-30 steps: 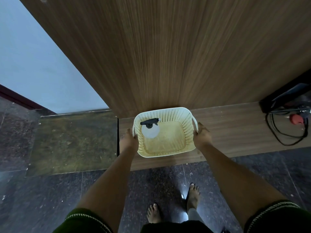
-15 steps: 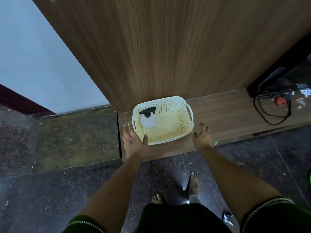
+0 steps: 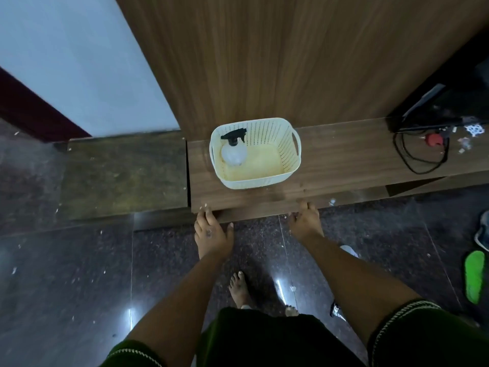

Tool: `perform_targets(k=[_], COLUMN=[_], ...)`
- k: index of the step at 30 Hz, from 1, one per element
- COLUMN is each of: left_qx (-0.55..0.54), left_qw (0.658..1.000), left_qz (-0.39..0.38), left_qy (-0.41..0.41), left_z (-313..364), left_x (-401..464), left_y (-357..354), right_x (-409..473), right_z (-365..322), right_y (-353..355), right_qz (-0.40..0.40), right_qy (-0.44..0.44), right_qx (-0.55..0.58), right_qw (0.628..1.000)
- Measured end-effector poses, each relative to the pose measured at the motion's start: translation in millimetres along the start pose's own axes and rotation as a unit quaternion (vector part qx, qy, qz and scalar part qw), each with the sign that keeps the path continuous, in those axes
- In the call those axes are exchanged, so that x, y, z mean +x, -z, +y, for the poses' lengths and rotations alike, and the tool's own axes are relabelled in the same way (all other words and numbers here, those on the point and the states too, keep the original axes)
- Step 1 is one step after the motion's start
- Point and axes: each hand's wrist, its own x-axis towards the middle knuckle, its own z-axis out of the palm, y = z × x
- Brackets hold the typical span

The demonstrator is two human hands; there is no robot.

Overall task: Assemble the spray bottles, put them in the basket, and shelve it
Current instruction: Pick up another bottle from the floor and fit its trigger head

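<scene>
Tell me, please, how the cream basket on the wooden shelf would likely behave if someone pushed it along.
The basket would probably slide easily: it looks like thin perforated plastic on a smooth wooden shelf. It likely feels light, holding just one spray bottle. That bottle sits at the left side, so the load may be slightly uneven, and it might shift.

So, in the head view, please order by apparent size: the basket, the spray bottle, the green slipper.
1. basket, clearly largest.
2. green slipper.
3. spray bottle.
The slipper lies nearer the camera, so places two and three are unsure.
</scene>
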Motion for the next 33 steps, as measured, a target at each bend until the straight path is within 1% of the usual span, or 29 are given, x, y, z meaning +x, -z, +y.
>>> perform_targets(k=[3, 5, 8, 12, 15, 17, 19, 21, 23, 26, 28, 30, 32, 33], left_qx=[-0.015, -0.029, -0.073, -0.165, -0.199, -0.218, -0.235, -0.255, -0.271, -0.284, -0.306, -0.341, -0.363, -0.361], left_qw=[0.999, 0.997, 0.985, 0.936, 0.902, 0.880, 0.851, 0.814, 0.779, 0.738, 0.715, 0.692, 0.677, 0.678], left_qz=[0.010, 0.023, 0.044, 0.078, 0.073, 0.081, 0.102, 0.125, 0.132, 0.116, 0.110, 0.096, 0.062, 0.042], left_qy=[0.040, 0.075, 0.152, 0.302, 0.376, 0.415, 0.458, 0.507, 0.549, 0.600, 0.619, 0.629, 0.637, 0.638], left_z=[-19.0, -33.2, -53.6, -79.0, -109.4, -140.0, -174.7, -208.5, -240.8, -290.5, -320.9, -351.7, -384.3, -403.2], left_x=[-31.2, -54.8, -99.4, -172.1, -226.9, -265.2, -302.3, -338.6, -370.8, -402.0, -408.6, -403.2, -388.0, -377.8], left_y=[-12.0, -21.7, -41.2, -70.7, -85.8, -87.3, -87.2, -89.0, -96.1, -124.0, -153.2, -191.7, -231.6, -252.9], right_x=[-14.6, -28.4, -52.6, -83.4, -109.7, -134.8, -162.4, -194.2, -226.5, -266.2, -284.6, -296.2, -300.9, -301.6], right_z=[7.2, 11.6, 19.9, 20.9, 12.4, 1.3, -11.2, -24.0, -34.1, -38.6, -34.3, -23.7, -9.3, -1.7], right_y=[-11.0, -19.2, -34.2, -59.7, -89.3, -116.8, -147.9, -179.3, -212.3, -275.5, -327.8, -387.8, -448.9, -481.1], right_qz=[-0.027, -0.051, -0.082, -0.139, -0.161, -0.184, -0.213, -0.234, -0.255, -0.290, -0.316, -0.350, -0.371, -0.373], right_qy=[0.035, 0.060, 0.130, 0.214, 0.270, 0.300, 0.338, 0.376, 0.403, 0.447, 0.483, 0.499, 0.522, 0.535], right_qx=[-0.027, -0.070, -0.120, -0.182, -0.249, -0.268, -0.287, -0.306, -0.321, -0.333, -0.336, -0.353, -0.382, -0.394], right_qw=[0.999, 0.994, 0.981, 0.950, 0.916, 0.897, 0.871, 0.843, 0.818, 0.778, 0.744, 0.709, 0.666, 0.648])
